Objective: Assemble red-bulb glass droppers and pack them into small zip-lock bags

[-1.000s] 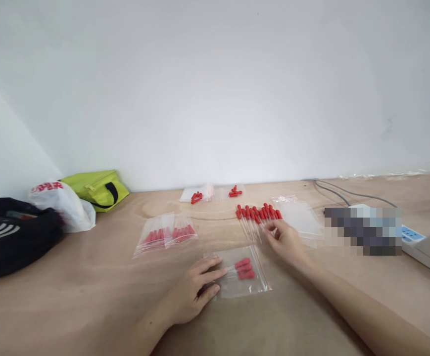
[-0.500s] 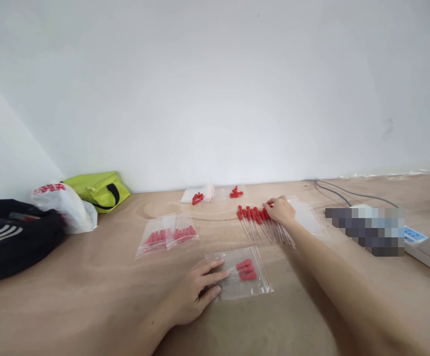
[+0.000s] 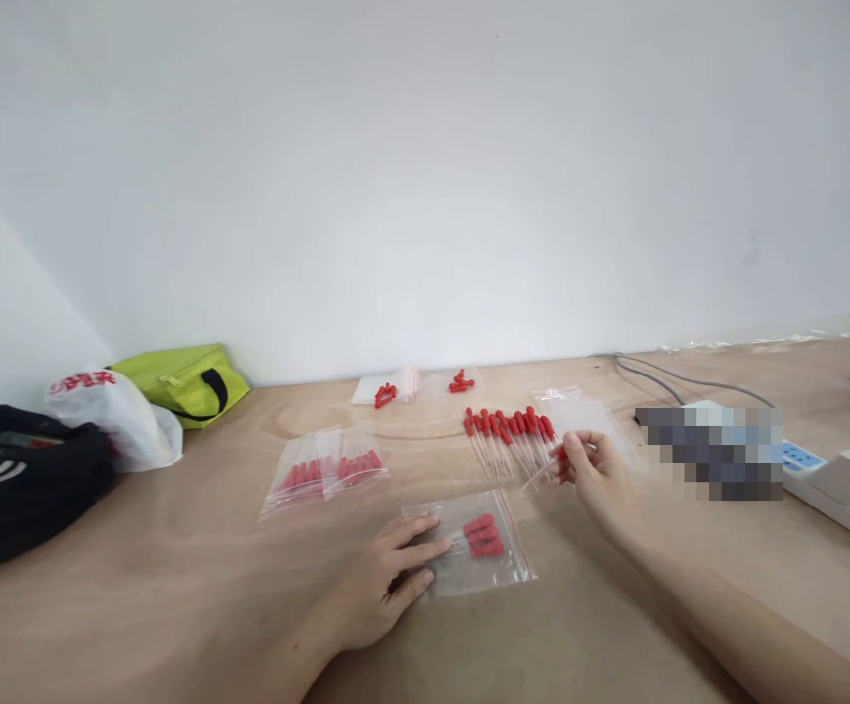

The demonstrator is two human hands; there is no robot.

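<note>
My left hand (image 3: 387, 577) lies with its fingers spread on the left edge of a clear zip bag (image 3: 461, 584). Three droppers with red bulbs (image 3: 483, 535) show in that bag. My right hand (image 3: 592, 474) pinches one dropper (image 3: 540, 473), its thin clear tube pointing left and down, its red bulb mostly behind the fingers. Just left of this hand a row of loose droppers (image 3: 502, 426) lies on the table, bulbs away from me and tubes toward me.
Two filled zip bags (image 3: 336, 479) overlap on the left. Small red bulbs (image 3: 461, 381) lie on bags near the wall. More zip bags (image 3: 601, 420) are behind my right hand. A black bag (image 3: 28, 489), a lime bag (image 3: 182, 381) and a power strip (image 3: 842, 489) flank the wooden table (image 3: 197, 587).
My right hand has drawn back from the dropper row, toward me and to the right, with one dropper now in its fingers. The left hand stays on the zip bag.
</note>
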